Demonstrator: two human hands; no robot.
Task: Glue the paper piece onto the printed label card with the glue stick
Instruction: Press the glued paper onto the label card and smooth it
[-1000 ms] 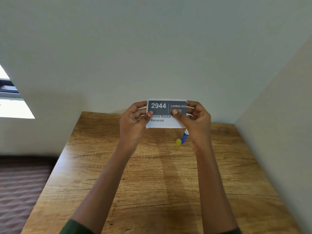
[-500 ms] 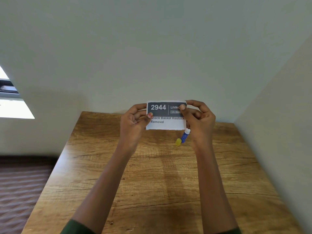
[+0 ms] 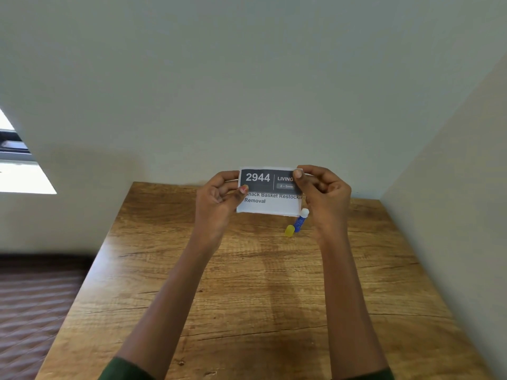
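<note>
- Nearest, green sleeves (image 3: 123, 370) at the bottom edge, with both forearms reaching out over the wooden table (image 3: 247, 297); no shift from a second ago.
- Further out on the table, glue stick (image 3: 299, 224) lying uncapped, white tip pointing away, yellow cap (image 3: 289, 230) just beside its near end; untouched, same spot as before, just below the card's lower right corner in this view.
- Above that, card (image 3: 270, 205) held up off the table between both hands, print facing the camera.
- Left hand (image 3: 219, 198): fingers curled, thumb (image 3: 242, 189) pinching the card's left edge, as before.
- Right hand (image 3: 326, 196): clamped on the card too, but thumb (image 3: 298, 174) now slid from the middle of the dark band out to the top right corner, uncovering "LIVING" and "2 – 5min".
- Reads as a smoothing stroke outward across the header, so probably pressing down after gluing, not spreading glue.
- Paper piece not separable from the card here; cannot tell whether already stuck on.
- Likely little left: a check of the edges, then setting the card down.
- Farthest, plain wall (image 3: 247, 78) behind the table, window (image 3: 16, 165) at left.
</note>
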